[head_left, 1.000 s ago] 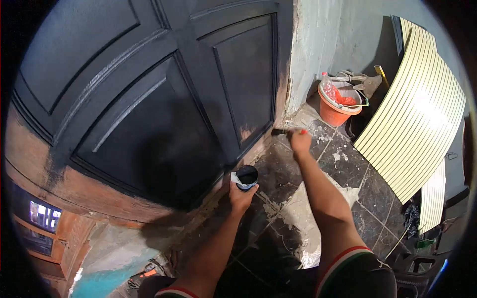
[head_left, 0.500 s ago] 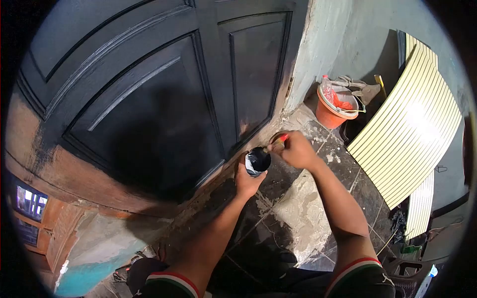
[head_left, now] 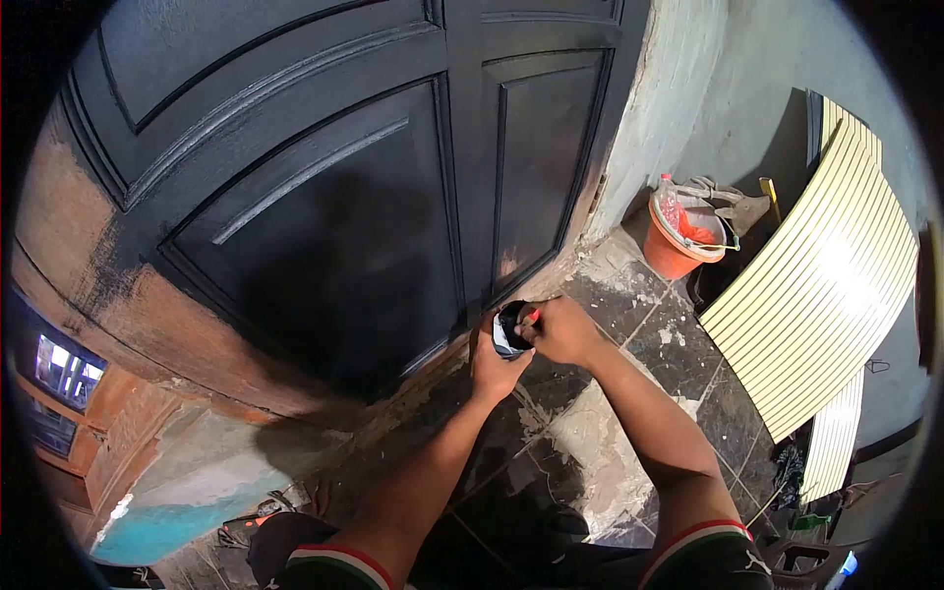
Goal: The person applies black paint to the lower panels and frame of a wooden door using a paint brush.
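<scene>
Low in front of the door, my left hand (head_left: 492, 376) is wrapped round a small cup (head_left: 502, 338) with a black inside and a whitish patch on its side. Over the cup's mouth, my right hand (head_left: 567, 332) grips a paintbrush (head_left: 533, 318), whose red handle end shows between the fingers. The bristles are hidden, pointing down into the cup. Close beyond both hands stands the panelled door (head_left: 383, 221), coated dark black over most of its face. Bare brown wood (head_left: 211, 339) shows along its lower and left edges.
An orange bucket (head_left: 671, 258) with a plastic bottle (head_left: 670, 202) and rags stands by the wall. Curved ribbed cream panels (head_left: 821, 285) lean at the right. The dark tiled floor (head_left: 723, 413) carries pale dried patches (head_left: 600, 442). A wooden window frame (head_left: 123, 403) is at the lower left.
My right hand has brought the brush leftward and down from beside the cup to inside its mouth. The left hand still holds the cup. The whole view has shifted slightly.
</scene>
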The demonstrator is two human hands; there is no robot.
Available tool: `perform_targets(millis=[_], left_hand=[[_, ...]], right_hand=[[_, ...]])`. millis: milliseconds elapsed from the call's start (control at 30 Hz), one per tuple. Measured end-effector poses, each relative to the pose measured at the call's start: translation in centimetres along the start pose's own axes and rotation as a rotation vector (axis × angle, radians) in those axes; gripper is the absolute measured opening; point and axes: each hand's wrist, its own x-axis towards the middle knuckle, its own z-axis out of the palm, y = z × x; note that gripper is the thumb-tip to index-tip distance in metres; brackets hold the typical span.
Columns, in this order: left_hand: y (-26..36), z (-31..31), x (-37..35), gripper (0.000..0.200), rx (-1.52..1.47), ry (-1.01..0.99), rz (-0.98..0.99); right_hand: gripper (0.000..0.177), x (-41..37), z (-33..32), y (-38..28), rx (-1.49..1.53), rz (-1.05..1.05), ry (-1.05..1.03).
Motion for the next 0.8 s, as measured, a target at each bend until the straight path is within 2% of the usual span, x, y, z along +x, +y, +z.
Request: perform_targets(millis=[67, 100, 233, 300, 333, 400, 467, 500, 600, 633, 733, 767, 800], left_hand=[[-0.6, 0.2, -0.1, 0.090, -0.010, 0.016, 0.003], [-0.6, 0.2, -0.3, 0.090, 0.002, 0.028, 0.000], [-1.3, -0.4, -0.7, 0.085, 0.018, 0.067, -0.067], [-1.3, -1.0, -1.1, 0.078, 0.003, 0.068, -0.111], [-1.6, -1.1, -1.1, 0.081, -0.030, 0.052, -0.132], [-2.3, -1.3, -1.1, 0.088, -0.094, 0.008, -0.169], [-3.4, -1.2, -0.9, 0.088, -0.070, -0.025, -0.090], [-3.4, -1.1, -1.0, 0.088, -0.067, -0.041, -0.084], [-2.8, -1.2, -1.4, 0.089, -0.109, -0.085, -0.059], [-2.2, -1.4, -1.4, 0.089, -0.131, -0.101, -0.045], [-3.7, -1.3, -1.5, 0.080, -0.033, -0.174, 0.067], [-4.3, -1.4, -1.6, 0.079, -0.025, -0.181, 0.086], [-4.5, -1.7, -1.7, 0.078, -0.016, -0.188, 0.105]], right_hand=[[0.021, 0.0, 1.0, 0.6, -0.044, -0.027, -0.007], [0.018, 0.1, 0.8, 0.7, 0.019, -0.111, 0.091], [0.017, -0.3, -2.9, -1.3, 0.325, 0.011, 0.311], [0.016, -1.2, -3.0, -2.4, 0.393, 0.153, 0.305], [0.015, -1.6, -2.8, -2.6, 0.427, 0.225, 0.308], [0.016, -2.8, 0.1, -1.4, 0.324, 0.151, 0.253], [0.016, -4.1, 1.9, -0.9, 0.232, 0.040, 0.205], [0.018, -4.6, 1.8, -1.6, 0.265, 0.087, 0.251], [0.022, -5.6, 3.0, -0.8, 0.111, -0.012, 0.168], [0.026, -6.0, 2.4, -0.6, 0.038, 0.007, -0.093], [0.028, -6.3, 1.9, -1.4, 0.031, -0.058, 0.083], [0.030, -6.3, 2.0, -1.4, 0.018, -0.066, 0.095], [0.031, -6.3, 2.1, -1.2, 0.040, -0.021, 0.006]])
